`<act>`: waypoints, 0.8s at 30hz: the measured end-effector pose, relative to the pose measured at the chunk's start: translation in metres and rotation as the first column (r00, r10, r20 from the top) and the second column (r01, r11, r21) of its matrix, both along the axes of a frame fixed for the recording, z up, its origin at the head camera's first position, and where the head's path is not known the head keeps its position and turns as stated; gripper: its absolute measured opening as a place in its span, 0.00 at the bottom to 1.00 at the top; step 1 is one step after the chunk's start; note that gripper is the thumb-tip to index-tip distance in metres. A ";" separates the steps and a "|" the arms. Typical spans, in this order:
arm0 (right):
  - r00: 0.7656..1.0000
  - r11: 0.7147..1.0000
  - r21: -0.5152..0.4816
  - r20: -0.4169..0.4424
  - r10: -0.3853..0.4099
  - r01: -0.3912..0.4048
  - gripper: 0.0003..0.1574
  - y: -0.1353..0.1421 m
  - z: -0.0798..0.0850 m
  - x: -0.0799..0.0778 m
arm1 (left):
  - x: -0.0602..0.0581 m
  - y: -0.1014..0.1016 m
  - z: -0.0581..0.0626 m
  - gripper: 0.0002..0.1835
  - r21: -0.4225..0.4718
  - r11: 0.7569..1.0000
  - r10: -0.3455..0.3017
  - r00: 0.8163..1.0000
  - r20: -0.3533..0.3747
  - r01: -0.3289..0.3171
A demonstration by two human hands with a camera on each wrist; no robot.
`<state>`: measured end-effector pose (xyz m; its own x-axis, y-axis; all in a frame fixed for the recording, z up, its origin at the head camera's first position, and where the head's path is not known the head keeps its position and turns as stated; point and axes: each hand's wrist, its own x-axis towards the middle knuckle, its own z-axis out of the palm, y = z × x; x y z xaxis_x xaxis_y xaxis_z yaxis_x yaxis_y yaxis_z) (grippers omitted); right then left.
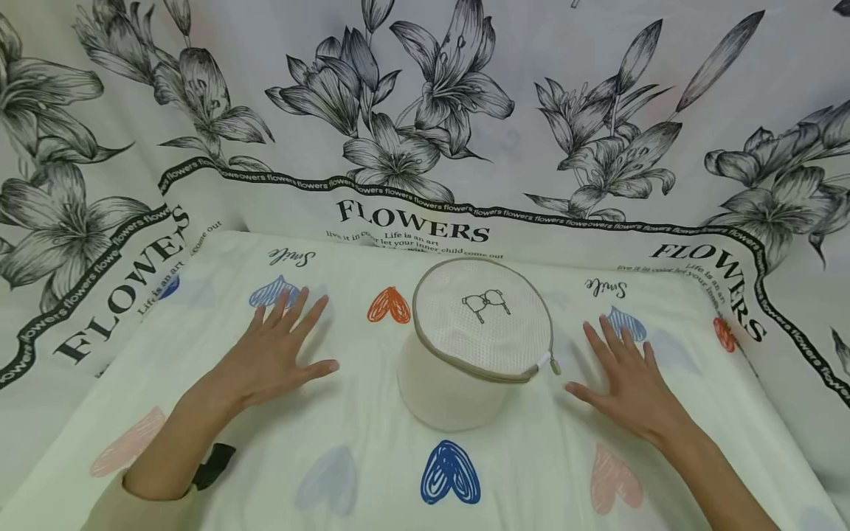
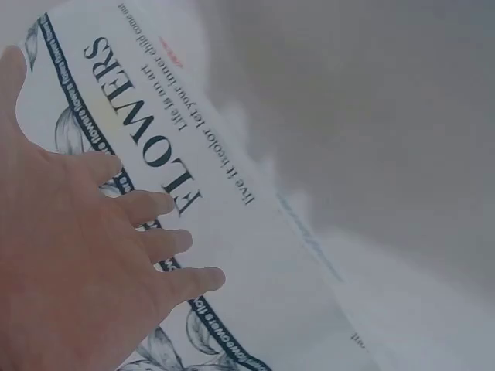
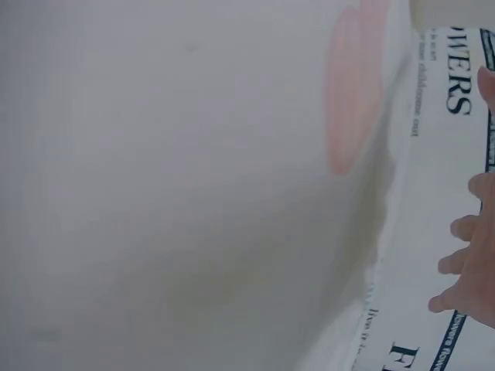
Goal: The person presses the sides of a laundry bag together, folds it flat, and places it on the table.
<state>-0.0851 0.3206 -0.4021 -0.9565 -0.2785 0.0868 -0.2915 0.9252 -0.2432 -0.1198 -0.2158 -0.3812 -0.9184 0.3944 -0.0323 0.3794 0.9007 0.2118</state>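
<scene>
A round white mesh bag (image 1: 454,391) with a beige zip rim stands upright on the heart-print cloth. Its mesh top carries a printed outline of a bra, and the zip pull (image 1: 555,366) hangs at the right front of the rim. To the left of the bag my left hand (image 1: 272,354) is spread palm down over the cloth, holding nothing. On the other side my right hand (image 1: 627,391) is likewise spread, fingers pointing forward, with its thumb toward the bag. Both wrist views show straight fingers, the left hand (image 2: 85,247) large and the right hand (image 3: 473,263) cut by the frame edge.
White cloth (image 1: 372,472) printed with hearts and "Smile" covers the flat surface. Behind it and along both sides hangs a curtain (image 1: 305,206) with black lilies and "FLOWERS" lettering. A small black item (image 1: 214,466) sits at the left sleeve's cuff.
</scene>
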 end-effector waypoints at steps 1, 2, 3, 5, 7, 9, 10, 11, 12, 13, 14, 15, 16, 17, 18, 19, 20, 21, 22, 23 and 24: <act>1.000 1.000 0.000 -0.010 0.006 -0.006 0.62 -0.001 0.002 0.000 | -0.001 0.001 0.002 0.55 0.001 1.000 0.000 1.000 0.000 0.000; 1.000 1.000 -0.001 -0.019 0.012 -0.012 0.62 -0.002 0.004 0.000 | -0.001 0.002 0.004 0.55 0.001 1.000 0.000 1.000 -0.001 0.000; 0.999 1.000 -0.003 -0.029 0.019 -0.019 0.62 -0.003 0.006 0.000 | -0.002 0.003 0.006 0.55 0.005 1.000 -0.002 1.000 0.000 0.002; 0.999 1.000 -0.002 -0.044 0.028 -0.028 0.62 -0.005 0.010 0.000 | -0.002 0.006 0.009 0.56 0.016 1.000 -0.009 1.000 0.003 0.009; 0.998 0.999 -0.004 -0.051 0.034 -0.034 0.63 -0.006 0.012 0.000 | -0.003 0.008 0.010 0.56 0.025 1.000 -0.018 1.000 0.005 0.018; 0.998 0.999 -0.010 -0.057 0.038 -0.038 0.63 -0.007 0.014 0.001 | -0.003 0.011 0.011 0.56 0.035 0.999 -0.026 1.000 -0.001 0.026; 0.997 0.999 -0.016 -0.059 0.039 -0.040 0.63 -0.007 0.015 0.001 | -0.003 0.012 0.011 0.57 0.040 0.999 -0.027 1.000 -0.008 0.028; 0.997 0.999 -0.027 -0.059 0.041 -0.042 0.63 -0.008 0.016 0.001 | -0.003 0.013 0.011 0.57 0.043 0.999 -0.029 0.999 -0.016 0.029; 0.998 0.998 -0.040 -0.054 0.041 -0.043 0.63 -0.008 0.017 0.001 | -0.004 0.014 0.011 0.57 0.046 0.998 -0.031 0.999 -0.027 0.032; 0.998 0.998 -0.053 -0.050 0.041 -0.044 0.63 -0.009 0.018 0.001 | -0.004 0.014 0.011 0.57 0.048 0.998 -0.037 0.999 -0.035 0.038; 0.998 0.996 -0.071 -0.043 0.044 -0.047 0.63 -0.010 0.020 0.002 | -0.004 0.015 0.011 0.57 0.055 0.998 -0.041 0.998 -0.045 0.043; 0.999 0.995 -0.092 -0.033 0.043 -0.046 0.63 -0.011 0.022 0.002 | -0.005 0.016 0.011 0.58 0.060 0.997 -0.047 0.997 -0.055 0.050; 0.999 0.992 -0.121 -0.019 0.044 -0.046 0.62 -0.012 0.025 0.002 | -0.005 0.017 0.012 0.58 0.067 0.996 -0.055 0.996 -0.064 0.059; 0.999 0.987 -0.154 0.002 0.045 -0.044 0.62 -0.013 0.027 0.003 | -0.006 0.017 0.012 0.58 0.073 0.995 -0.065 0.995 -0.072 0.070; 0.999 0.980 -0.194 0.022 0.047 -0.042 0.62 -0.014 0.030 0.003 | -0.007 0.018 0.013 0.57 0.079 0.993 -0.076 0.994 -0.082 0.083; 0.998 0.971 -0.233 0.039 0.055 -0.044 0.62 -0.015 0.032 0.003 | -0.007 0.019 0.014 0.57 0.088 0.992 -0.087 0.992 -0.089 0.095; 0.997 0.961 -0.272 0.051 0.065 -0.049 0.62 -0.016 0.034 0.002 | -0.008 0.019 0.015 0.57 0.097 0.990 -0.095 0.991 -0.098 0.104; 0.996 0.950 -0.310 0.060 0.071 -0.049 0.62 -0.017 0.036 0.002 | -0.009 0.020 0.016 0.56 0.105 0.988 -0.106 0.989 -0.106 0.117; 0.995 0.936 -0.348 0.061 0.085 -0.059 0.62 -0.018 0.038 0.002 | -0.009 0.021 0.017 0.56 0.117 0.985 -0.114 0.988 -0.107 0.126; 0.993 0.920 -0.385 0.057 0.102 -0.072 0.62 -0.018 0.040 0.001 | -0.010 0.023 0.018 0.56 0.130 0.982 -0.121 0.986 -0.110 0.135; 0.991 0.905 -0.414 0.041 0.125 -0.097 0.61 -0.019 0.041 0.000 | -0.010 0.024 0.019 0.55 0.143 0.979 -0.130 0.985 -0.114 0.145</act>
<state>-0.0848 0.3013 -0.3611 -0.9290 -0.3360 0.1550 -0.3567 0.7021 -0.6163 -0.1300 -0.1919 -0.3621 -0.8502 0.5102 0.1296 0.5244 0.7993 0.2936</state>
